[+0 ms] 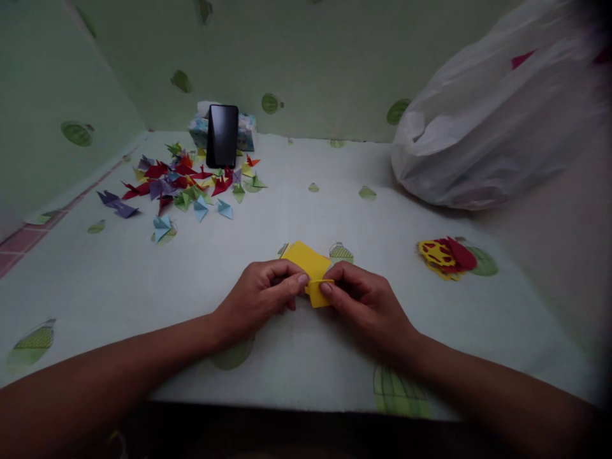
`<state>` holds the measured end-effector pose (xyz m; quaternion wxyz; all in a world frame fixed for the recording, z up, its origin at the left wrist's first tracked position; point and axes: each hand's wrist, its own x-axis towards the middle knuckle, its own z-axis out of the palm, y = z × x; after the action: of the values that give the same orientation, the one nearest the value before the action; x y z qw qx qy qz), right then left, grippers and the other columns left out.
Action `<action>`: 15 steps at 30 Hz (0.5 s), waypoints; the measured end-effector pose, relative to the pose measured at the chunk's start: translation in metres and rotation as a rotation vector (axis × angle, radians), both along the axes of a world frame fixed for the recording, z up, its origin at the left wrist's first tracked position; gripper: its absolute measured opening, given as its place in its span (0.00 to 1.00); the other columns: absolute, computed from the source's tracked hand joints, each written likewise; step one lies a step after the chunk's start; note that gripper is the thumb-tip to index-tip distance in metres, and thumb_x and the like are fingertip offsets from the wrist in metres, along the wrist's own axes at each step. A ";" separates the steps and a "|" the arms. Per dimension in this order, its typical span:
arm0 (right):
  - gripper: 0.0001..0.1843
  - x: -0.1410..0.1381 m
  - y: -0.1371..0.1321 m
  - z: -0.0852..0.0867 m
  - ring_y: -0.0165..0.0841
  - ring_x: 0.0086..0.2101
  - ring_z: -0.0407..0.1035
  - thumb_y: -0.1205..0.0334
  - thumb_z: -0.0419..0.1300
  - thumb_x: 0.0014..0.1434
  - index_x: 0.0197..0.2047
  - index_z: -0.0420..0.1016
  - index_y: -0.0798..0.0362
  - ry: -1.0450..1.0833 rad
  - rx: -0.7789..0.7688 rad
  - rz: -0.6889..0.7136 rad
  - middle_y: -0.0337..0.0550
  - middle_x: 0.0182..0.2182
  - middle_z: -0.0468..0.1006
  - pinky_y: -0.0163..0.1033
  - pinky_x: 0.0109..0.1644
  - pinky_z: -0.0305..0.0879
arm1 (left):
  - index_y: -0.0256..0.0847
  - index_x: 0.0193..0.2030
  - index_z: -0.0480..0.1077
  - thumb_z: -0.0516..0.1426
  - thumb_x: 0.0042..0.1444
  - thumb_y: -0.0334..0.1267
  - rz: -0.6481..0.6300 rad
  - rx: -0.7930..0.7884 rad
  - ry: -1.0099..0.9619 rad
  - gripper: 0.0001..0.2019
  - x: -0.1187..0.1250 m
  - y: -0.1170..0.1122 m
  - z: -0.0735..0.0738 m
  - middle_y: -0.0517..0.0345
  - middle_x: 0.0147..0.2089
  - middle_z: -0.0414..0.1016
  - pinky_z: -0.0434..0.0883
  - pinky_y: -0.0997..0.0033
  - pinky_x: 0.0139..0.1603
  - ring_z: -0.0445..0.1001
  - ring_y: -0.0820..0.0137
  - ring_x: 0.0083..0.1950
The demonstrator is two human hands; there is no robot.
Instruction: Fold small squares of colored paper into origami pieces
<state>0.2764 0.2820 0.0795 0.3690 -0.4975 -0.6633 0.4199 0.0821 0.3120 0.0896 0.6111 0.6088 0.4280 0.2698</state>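
Near the middle of the table, a small folded piece of yellow paper [320, 296] is held between both hands, a crease or raised flap running across its top. My left hand [268, 290] pinches its left edge between thumb and fingertips. From the other side, my right hand [366, 299] grips the right edge with its thumb in front; its other fingers are partly hidden behind. Just beyond the fingertips lies a flat yellow paper square [306, 254], its near part covered by the hands and the folded piece.
Many folded paper cranes [182, 182] in several colours lie at the back left. Behind them a phone [222, 137] leans on a tissue pack [247, 131]. Red and yellow paper cut-outs [444, 256] lie at right, below a bulging white plastic bag [478, 127]. A patterned cloth [306, 357] covers the table.
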 end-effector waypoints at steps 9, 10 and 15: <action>0.11 0.000 0.001 0.000 0.28 0.24 0.62 0.56 0.58 0.63 0.31 0.68 0.53 0.068 -0.070 0.040 0.36 0.22 0.69 0.34 0.28 0.58 | 0.36 0.31 0.72 0.59 0.57 0.38 0.067 0.113 0.010 0.08 0.000 -0.002 0.003 0.63 0.25 0.69 0.64 0.78 0.27 0.66 0.78 0.25; 0.11 0.000 0.001 0.000 0.28 0.24 0.62 0.56 0.57 0.63 0.31 0.67 0.53 0.075 -0.084 0.039 0.36 0.22 0.69 0.34 0.28 0.58 | 0.36 0.31 0.72 0.58 0.57 0.38 0.074 0.095 0.000 0.08 0.000 -0.002 0.003 0.63 0.24 0.69 0.63 0.78 0.27 0.66 0.78 0.25; 0.13 0.001 0.001 0.000 0.27 0.23 0.60 0.57 0.56 0.64 0.29 0.65 0.53 0.053 -0.094 0.031 0.35 0.21 0.68 0.34 0.28 0.58 | 0.35 0.32 0.73 0.58 0.58 0.39 0.027 0.039 -0.021 0.09 -0.001 -0.001 0.002 0.63 0.25 0.68 0.63 0.79 0.27 0.65 0.79 0.25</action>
<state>0.2771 0.2828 0.0799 0.3562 -0.4928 -0.6404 0.4692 0.0809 0.3114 0.0920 0.5998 0.6118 0.4246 0.2927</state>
